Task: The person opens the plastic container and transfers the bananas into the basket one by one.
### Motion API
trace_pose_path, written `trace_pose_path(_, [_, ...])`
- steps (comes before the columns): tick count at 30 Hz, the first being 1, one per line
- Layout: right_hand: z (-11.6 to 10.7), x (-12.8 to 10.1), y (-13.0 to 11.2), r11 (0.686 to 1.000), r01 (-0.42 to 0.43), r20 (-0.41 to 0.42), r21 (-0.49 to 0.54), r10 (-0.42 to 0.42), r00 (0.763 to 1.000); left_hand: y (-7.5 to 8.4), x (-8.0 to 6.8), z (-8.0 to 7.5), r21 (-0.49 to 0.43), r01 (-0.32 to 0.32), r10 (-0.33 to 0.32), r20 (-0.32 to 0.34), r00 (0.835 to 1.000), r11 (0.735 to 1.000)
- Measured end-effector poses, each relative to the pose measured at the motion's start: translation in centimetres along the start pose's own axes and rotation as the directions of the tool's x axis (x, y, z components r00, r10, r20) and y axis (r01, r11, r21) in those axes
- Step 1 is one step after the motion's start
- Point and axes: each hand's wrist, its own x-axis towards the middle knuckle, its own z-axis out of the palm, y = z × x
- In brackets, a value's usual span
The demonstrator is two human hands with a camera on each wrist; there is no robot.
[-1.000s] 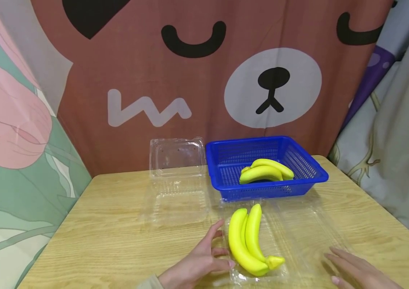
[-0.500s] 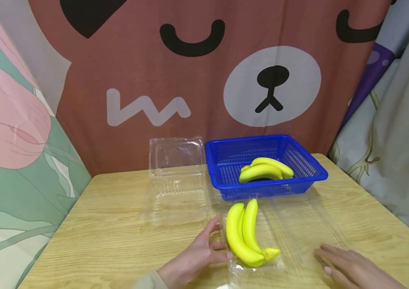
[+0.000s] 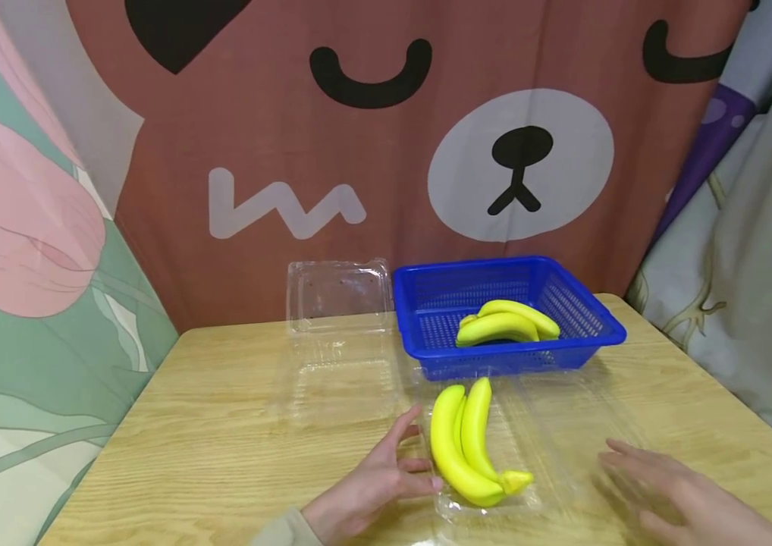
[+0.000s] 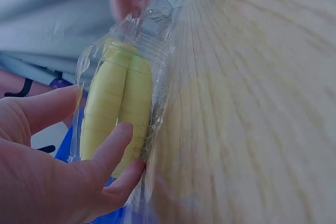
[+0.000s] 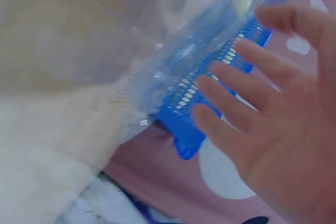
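A bunch of yellow bananas (image 3: pixel 450 455) lies in the near clear plastic clamshell box (image 3: pixel 512 413). The box's clear lid (image 3: pixel 580 440) is folded out flat to the right. My left hand (image 3: pixel 372 485) is at the box's left side, thumb and fingertips touching its wall with the fingers spread. The left wrist view shows the bananas (image 4: pixel 118 108) through the clear side wall, the fingertips against it. My right hand (image 3: pixel 673 485) is at the right edge of the lid, holding nothing. The right wrist view shows its fingers (image 5: pixel 231 90) spread and extended.
A blue slotted basket (image 3: pixel 416 303) holding more bananas (image 3: pixel 502 326) stands behind the box. A second clear clamshell (image 3: pixel 341 387) lies to its left, its lid (image 3: pixel 338 296) raised at the back. The wooden table (image 3: pixel 222 440) ends at a bear-print curtain (image 3: pixel 290 136).
The box with the bananas has slid slightly away from me, my left hand staying at its side. My right hand has lifted and turned a little at the lid's edge.
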Motion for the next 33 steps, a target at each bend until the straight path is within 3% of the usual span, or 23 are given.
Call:
trace_pose_path(4, [-1.8, 1.2, -3.2, 0.999, -0.027, -0.19, -0.022, 0.022, 0.982, -0.1, 0.1, 0.1, 0.006, -0.001, 0.001, -0.006, 1.0, 1.0])
trace_pose_path(7, [-2.2, 2.7, -6.2, 0.997, 0.051, -0.344, -0.052, -0.066, 0.937, -0.1, 0.1, 0.1, 0.016, 0.0, 0.0, -0.01, 1.0, 1.0])
trace_pose_path(9, [-2.3, 3.8, -8.1, 0.994, 0.091, -0.38, -0.062, -0.107, 0.919, -0.1, 0.0, 0.1, 0.017, 0.001, -0.001, -0.011, 1.0, 1.0])
trace_pose_path(17, [-1.0, 7.8, -13.6, 0.995, 0.095, -0.228, 0.0, -0.093, 0.969, 0.0, 0.0, -0.1, 0.011, 0.003, -0.003, 0.001, 1.0, 1.0])
trace_pose_path(21, [0.0, 9.0, -14.6, 0.994, 0.021, -0.101, 0.109, -0.01, 0.995, 0.1, 0.1, 0.0, 0.003, 0.01, -0.01, 0.011, 1.0, 1.0])
trace_pose_path(26, [1.0, 10.2, -14.9, 0.983, -0.056, -0.045, 0.176, 0.065, 0.997, 0.2, 0.0, 0.1, 0.004, 0.016, -0.016, 0.013, 1.0, 1.0])
trace_pose_path(33, [0.9, 11.2, -14.9, 0.983, -0.087, 0.005, 0.161, 0.087, 0.996, 0.4, 0.1, 0.1, 0.001, 0.033, -0.033, -0.006, 0.999, 0.999])
